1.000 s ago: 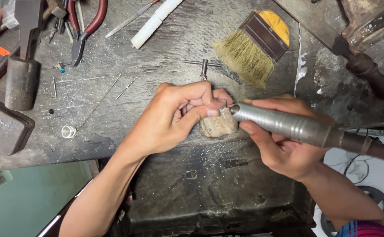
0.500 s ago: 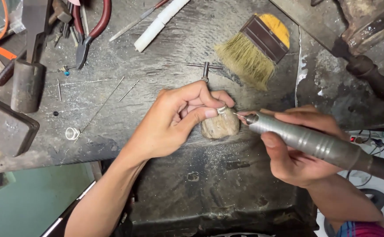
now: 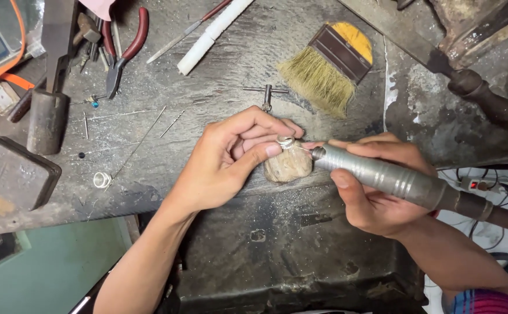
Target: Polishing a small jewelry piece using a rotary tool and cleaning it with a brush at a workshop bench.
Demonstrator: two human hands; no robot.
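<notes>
at frame centre our left hand [image 3: 231, 160] pinches a silver ring [image 3: 285, 142] on a wooden peg [image 3: 289, 166]; our right hand [image 3: 376, 186] grips a rotary handpiece [image 3: 387, 177].

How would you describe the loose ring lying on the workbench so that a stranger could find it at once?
Start at the dark metal block on the bench's left edge. Just right of it lies the small silvery ring, alone, unlike the ring pinched in the left hand.

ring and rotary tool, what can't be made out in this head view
- Ring: mostly hidden by the left hand fingertips; too small for detail.
- Tool tip: too thin to tell whether it touches the ring.
- Tool's rear: cut off by the right edge.
- Peg: partly behind the left thumb.
- Right hand: palm hidden behind the tool.
</notes>
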